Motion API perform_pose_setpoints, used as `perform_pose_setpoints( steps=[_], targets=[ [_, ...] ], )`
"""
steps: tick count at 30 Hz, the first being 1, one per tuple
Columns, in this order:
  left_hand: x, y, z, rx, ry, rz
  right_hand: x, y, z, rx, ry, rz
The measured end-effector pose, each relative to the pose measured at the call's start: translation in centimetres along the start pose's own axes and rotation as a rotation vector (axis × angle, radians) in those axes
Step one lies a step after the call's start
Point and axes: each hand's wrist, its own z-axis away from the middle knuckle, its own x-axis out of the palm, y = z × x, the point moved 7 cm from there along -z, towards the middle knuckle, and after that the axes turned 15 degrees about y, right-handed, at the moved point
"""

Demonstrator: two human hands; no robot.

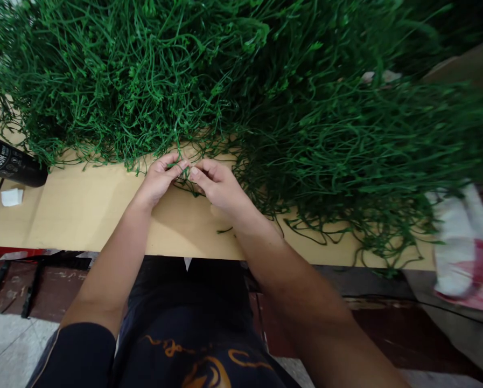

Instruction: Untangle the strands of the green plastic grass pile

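My left hand [163,175] and my right hand [214,182] meet over the cardboard-coloured table top [83,210], fingertips almost touching. Between the left thumb and fingers is a thin green plastic stem [179,148]. The right thumb and forefinger are pinched together at the same stems; what exactly they grip is too small to make out. A large heap of green artificial grass stems [144,81] rises just beyond both hands. Another pile of the same stems [354,145] spreads to the right, some strands trailing under my right wrist.
A black vacuum bottle [13,161] lies tilted at the left, with a small white piece of paper [12,197] nearby. White and red cloth [463,253] hangs at the right end. The table's front edge runs close to my body.
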Motion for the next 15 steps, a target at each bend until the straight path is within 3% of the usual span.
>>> perform_pose_setpoints(
  steps=[9,12,15],
  targets=[
    [0.0,-1.0,-0.5,-0.056,0.061,0.003,0.0,-2.3,1.4,-0.212,0.089,0.28],
    [-1.5,-1.0,-1.0,-0.068,0.226,0.013,1.5,-4.4,3.4,-0.303,-0.031,0.353],
    [-2.9,-1.0,-1.3,-0.078,0.348,0.041,3.2,-7.3,5.9,-0.512,-0.202,0.372]
  ],
)
